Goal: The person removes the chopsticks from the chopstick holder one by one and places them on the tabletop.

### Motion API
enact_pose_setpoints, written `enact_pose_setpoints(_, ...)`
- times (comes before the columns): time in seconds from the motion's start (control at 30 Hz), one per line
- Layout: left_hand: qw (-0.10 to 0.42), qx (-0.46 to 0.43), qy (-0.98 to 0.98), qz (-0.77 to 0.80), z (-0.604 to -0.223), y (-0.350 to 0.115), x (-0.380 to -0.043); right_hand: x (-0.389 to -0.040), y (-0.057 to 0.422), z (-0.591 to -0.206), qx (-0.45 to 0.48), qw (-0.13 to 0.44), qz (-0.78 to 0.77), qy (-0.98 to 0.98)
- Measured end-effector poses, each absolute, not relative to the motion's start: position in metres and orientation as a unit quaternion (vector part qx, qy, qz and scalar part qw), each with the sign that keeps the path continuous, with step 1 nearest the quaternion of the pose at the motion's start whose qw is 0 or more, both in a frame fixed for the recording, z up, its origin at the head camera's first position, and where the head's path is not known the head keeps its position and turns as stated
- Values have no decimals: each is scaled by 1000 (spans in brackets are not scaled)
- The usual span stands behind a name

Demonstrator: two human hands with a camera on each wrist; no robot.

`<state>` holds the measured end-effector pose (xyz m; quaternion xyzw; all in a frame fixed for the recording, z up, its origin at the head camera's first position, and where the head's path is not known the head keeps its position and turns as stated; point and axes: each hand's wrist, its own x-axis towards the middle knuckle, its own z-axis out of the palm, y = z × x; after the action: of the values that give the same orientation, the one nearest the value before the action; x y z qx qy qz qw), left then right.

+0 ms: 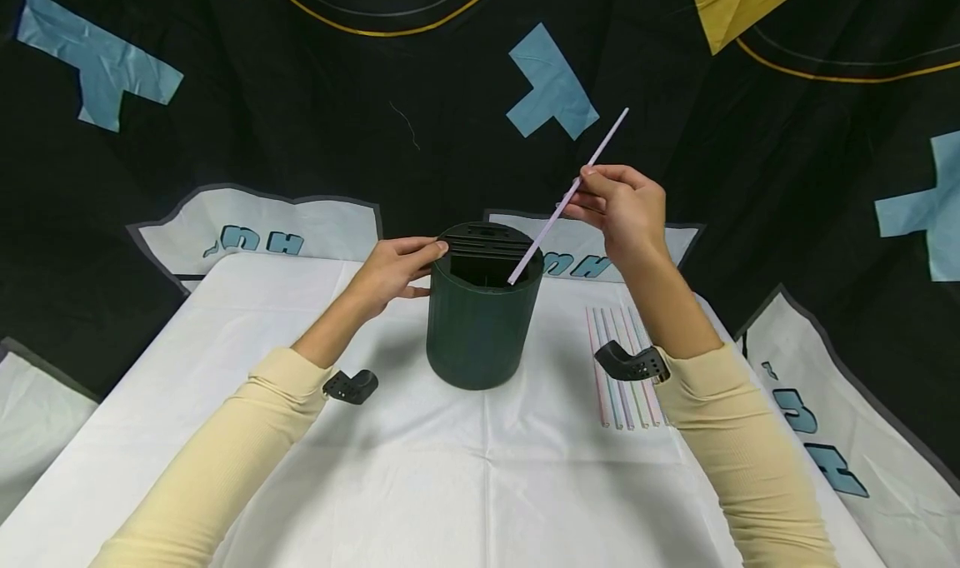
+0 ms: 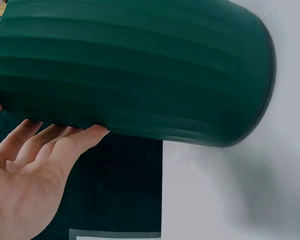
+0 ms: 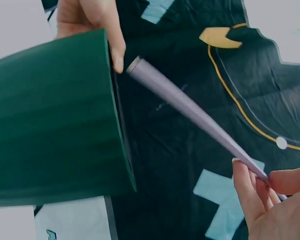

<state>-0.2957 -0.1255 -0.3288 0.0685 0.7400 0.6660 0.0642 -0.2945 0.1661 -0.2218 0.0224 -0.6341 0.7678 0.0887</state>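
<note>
A dark green round bin (image 1: pixel 480 339) stands upright on the white table; its ribbed side (image 2: pixel 140 65) fills much of the left wrist view. My left hand (image 1: pixel 397 272) holds it at the upper left, thumb at the rim and fingers (image 2: pixel 65 145) along the outer wall. In my right hand (image 1: pixel 622 206), thumb and fingertips pinch a long lilac straw (image 1: pixel 551 218) near its upper part. The straw slants down to the left, its lower end over the bin's opening in the head view. From the right wrist, that end (image 3: pixel 135 65) shows just outside the rim.
Several thin coloured straws (image 1: pixel 618 376) lie side by side on the table (image 1: pixel 420 468), right of the bin and below the right forearm. Slotted dark bars (image 1: pixel 486 241) cross the back of the bin's top. A black cloth (image 1: pixel 300 110) with blue and yellow patches hangs behind.
</note>
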Motion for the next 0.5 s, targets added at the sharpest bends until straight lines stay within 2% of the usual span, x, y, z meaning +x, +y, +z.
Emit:
enact_pose_setpoints(0.2, 67, 68, 741, 664, -329, -126, -296, -293, 188, -225, -1, 75, 758, -648)
enact_pose_setpoints(0.5, 65, 68, 744, 661, -327, -125, -296, -304, 217, -276, -23, 21, 653, -757)
